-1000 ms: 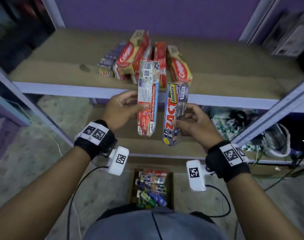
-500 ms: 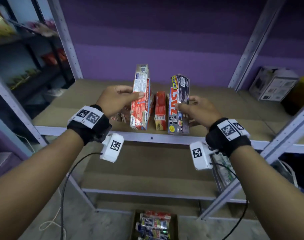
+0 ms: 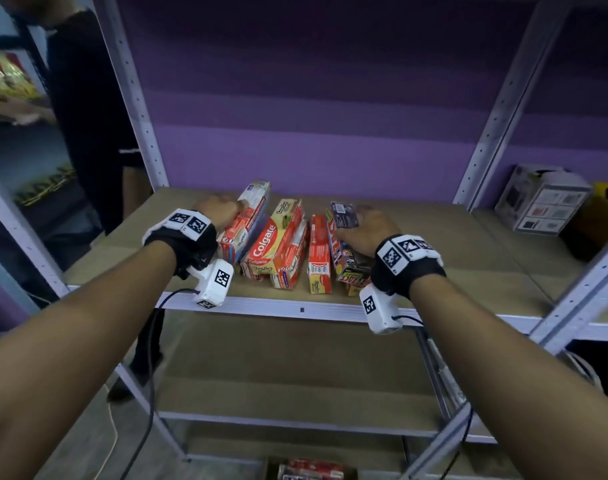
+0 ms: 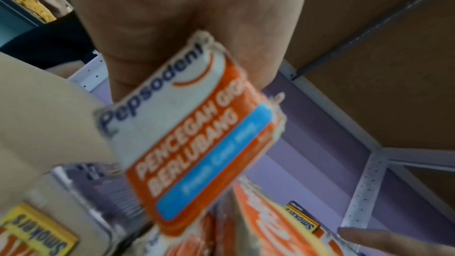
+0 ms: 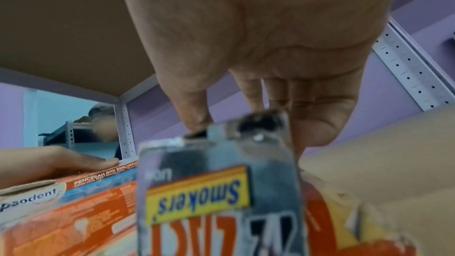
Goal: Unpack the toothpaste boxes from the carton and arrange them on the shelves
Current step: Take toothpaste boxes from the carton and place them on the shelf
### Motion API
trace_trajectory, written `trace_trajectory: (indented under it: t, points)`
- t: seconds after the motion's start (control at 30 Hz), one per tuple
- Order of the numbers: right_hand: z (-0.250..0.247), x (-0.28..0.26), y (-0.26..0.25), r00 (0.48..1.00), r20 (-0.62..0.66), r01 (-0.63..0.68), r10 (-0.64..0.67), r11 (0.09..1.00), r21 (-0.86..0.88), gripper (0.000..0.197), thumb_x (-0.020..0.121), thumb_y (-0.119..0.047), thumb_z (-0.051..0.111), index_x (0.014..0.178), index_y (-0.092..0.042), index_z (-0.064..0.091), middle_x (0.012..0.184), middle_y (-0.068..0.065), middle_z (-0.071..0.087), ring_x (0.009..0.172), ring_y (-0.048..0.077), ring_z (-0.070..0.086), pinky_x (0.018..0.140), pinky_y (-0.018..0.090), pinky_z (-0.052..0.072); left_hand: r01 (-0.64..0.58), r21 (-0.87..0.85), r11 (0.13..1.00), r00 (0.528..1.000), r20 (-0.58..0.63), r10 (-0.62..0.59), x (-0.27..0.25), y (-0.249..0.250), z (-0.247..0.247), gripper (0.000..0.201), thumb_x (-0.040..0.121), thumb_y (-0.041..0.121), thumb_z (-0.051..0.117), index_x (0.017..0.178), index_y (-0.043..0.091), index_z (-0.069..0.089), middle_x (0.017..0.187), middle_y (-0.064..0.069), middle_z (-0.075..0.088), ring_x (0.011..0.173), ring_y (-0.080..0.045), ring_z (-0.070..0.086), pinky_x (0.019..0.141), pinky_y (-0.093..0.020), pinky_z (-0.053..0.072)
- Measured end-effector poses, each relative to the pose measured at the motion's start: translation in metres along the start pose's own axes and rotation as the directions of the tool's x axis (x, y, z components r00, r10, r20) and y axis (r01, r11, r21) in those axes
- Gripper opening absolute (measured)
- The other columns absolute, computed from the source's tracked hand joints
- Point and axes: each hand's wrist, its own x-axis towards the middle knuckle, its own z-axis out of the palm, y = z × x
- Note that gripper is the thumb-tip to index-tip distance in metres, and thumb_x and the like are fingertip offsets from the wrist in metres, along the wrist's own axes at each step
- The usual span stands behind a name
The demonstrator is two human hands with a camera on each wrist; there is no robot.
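On the brown shelf [image 3: 434, 271] lies a small pile of toothpaste boxes, with Colgate boxes [image 3: 278, 240] in the middle. My left hand [image 3: 231, 211] grips a red-and-white Pepsodent box [image 3: 249, 213] [image 4: 192, 143], which leans on the pile's left side. My right hand [image 3: 356, 220] pinches the far end of a dark Zact Smokers box [image 3: 344, 237] [image 5: 221, 192] between thumb and fingers; it lies on the pile's right side. The open carton [image 3: 313, 469] sits on the floor below, mostly cut off.
A white appliance box [image 3: 541, 199] stands on the shelf at the far right. Perforated steel posts [image 3: 496, 109] frame the bay, with a purple wall behind. Another person [image 3: 88, 109] stands at the left beside the rack. Lower shelves [image 3: 295, 386] are below.
Both hands have moved forward and down, tipping the two boxes from upright at the shelf front to lying on the pile. My head has lifted, so the carton has nearly left the view.
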Motion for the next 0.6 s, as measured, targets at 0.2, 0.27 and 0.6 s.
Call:
trace_trajectory:
  t: [0.2,0.27,0.6]
  points:
    - [0.013,0.009,0.001,1.000,-0.009,-0.007,0.007,0.995,-0.095,0.046,0.088,-0.047,0.058,0.128,-0.025,0.056,0.124,0.004,0.065,0.106,0.027,0.063,0.077,0.025,0.042,0.049,-0.002,0.999,0.998,0.026,-0.049,0.010,-0.010,0.023,0.039,0.098,0.040,0.052,0.115,0.010,0.068,0.110,-0.013,0.070,0.095,-0.030,0.067,0.088,-0.035,0.052]
    - [0.016,0.013,0.000,1.000,0.007,-0.019,0.020,0.993,-0.118,0.044,0.090,-0.047,0.056,0.126,-0.022,0.055,0.123,0.006,0.065,0.104,0.028,0.063,0.076,0.026,0.042,0.050,0.006,0.999,0.999,0.004,-0.050,0.013,-0.011,0.027,0.039,0.097,0.042,0.051,0.115,0.013,0.068,0.110,-0.011,0.071,0.094,-0.029,0.067,0.088,-0.035,0.053]
    - [0.029,0.014,-0.009,0.997,0.063,-0.017,0.034,0.967,-0.253,0.064,0.091,-0.059,0.053,0.146,-0.029,0.038,0.141,0.014,0.044,0.120,0.035,0.055,0.094,0.041,0.048,-0.074,0.213,0.974,0.993,-0.070,0.091,0.015,-0.008,0.036,0.044,0.098,0.039,0.050,0.137,0.020,0.053,0.136,-0.013,0.052,0.115,-0.031,0.056,0.095,-0.035,0.049]
